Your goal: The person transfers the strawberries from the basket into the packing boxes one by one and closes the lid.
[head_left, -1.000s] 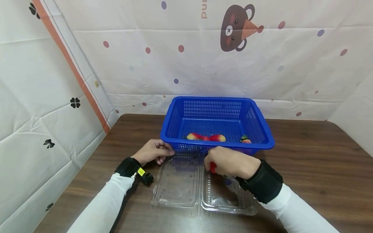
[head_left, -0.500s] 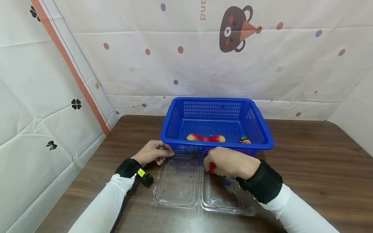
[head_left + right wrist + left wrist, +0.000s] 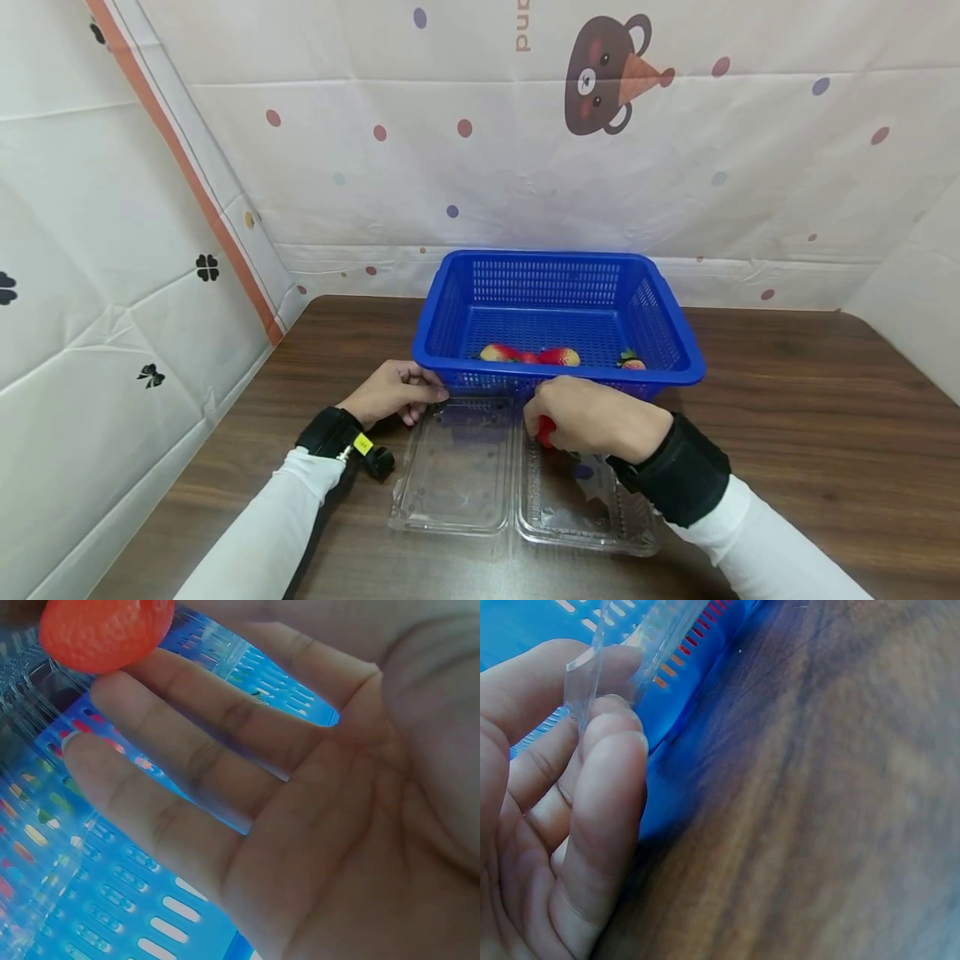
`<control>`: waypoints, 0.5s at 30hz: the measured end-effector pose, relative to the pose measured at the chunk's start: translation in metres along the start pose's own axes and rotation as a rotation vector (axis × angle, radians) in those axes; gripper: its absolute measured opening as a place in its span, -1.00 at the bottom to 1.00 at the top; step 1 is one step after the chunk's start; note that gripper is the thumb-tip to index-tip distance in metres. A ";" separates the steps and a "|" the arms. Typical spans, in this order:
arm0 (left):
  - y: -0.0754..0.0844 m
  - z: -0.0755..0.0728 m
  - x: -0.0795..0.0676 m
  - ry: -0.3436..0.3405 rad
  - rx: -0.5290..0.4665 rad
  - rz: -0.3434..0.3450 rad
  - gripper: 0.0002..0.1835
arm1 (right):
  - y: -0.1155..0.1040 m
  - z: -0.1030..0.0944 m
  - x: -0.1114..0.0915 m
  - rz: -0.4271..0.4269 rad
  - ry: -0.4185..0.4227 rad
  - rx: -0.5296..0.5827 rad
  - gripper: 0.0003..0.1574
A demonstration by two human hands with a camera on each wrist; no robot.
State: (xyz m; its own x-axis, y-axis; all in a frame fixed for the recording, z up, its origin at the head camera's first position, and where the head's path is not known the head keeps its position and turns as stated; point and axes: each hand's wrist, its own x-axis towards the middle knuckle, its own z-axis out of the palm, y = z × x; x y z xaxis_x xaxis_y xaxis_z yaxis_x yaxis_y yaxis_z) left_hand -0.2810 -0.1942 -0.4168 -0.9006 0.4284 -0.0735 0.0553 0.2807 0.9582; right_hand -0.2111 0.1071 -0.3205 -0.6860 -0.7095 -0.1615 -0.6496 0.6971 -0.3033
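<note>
My right hand holds a red strawberry low over the far end of the clear plastic container's base. In the right wrist view the strawberry is at the fingertips, while other fingers stretch out beneath it. The container lies unfolded, its lid flat on the left side of the hinge. At the lid's far left corner is my left hand; the left wrist view has its thumb and finger pinching the clear plastic edge. The palm hides most of the base's far end.
Right behind the container stands a blue perforated basket. Several strawberries lie along its near side, one of them apart to the right. The brown wooden table ends at a patterned white sheet.
</note>
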 end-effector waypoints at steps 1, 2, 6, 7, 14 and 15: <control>0.000 0.000 0.000 -0.001 0.000 -0.001 -0.68 | 0.000 0.000 0.000 -0.001 0.001 0.002 -0.83; 0.000 0.000 0.000 -0.001 -0.001 -0.003 -0.68 | 0.000 0.000 0.000 -0.002 0.002 0.000 -0.84; 0.001 0.001 -0.001 0.003 -0.004 -0.004 -0.69 | -0.001 -0.001 0.000 0.003 0.004 -0.026 -0.86; 0.001 0.001 -0.001 0.004 -0.003 -0.005 -0.69 | -0.002 -0.001 0.000 0.005 0.007 -0.033 -0.86; 0.002 0.001 -0.001 0.010 0.001 -0.006 -0.71 | -0.010 -0.005 -0.007 0.011 0.047 -0.066 -0.83; 0.002 0.001 -0.001 0.011 0.000 -0.007 -0.70 | -0.012 -0.006 -0.008 0.008 0.052 -0.068 -0.82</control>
State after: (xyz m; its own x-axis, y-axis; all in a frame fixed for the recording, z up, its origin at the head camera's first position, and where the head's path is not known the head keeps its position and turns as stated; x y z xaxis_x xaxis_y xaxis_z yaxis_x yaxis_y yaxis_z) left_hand -0.2794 -0.1931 -0.4152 -0.9056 0.4171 -0.0769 0.0490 0.2831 0.9578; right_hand -0.1998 0.1054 -0.3105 -0.7060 -0.6989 -0.1143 -0.6638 0.7093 -0.2372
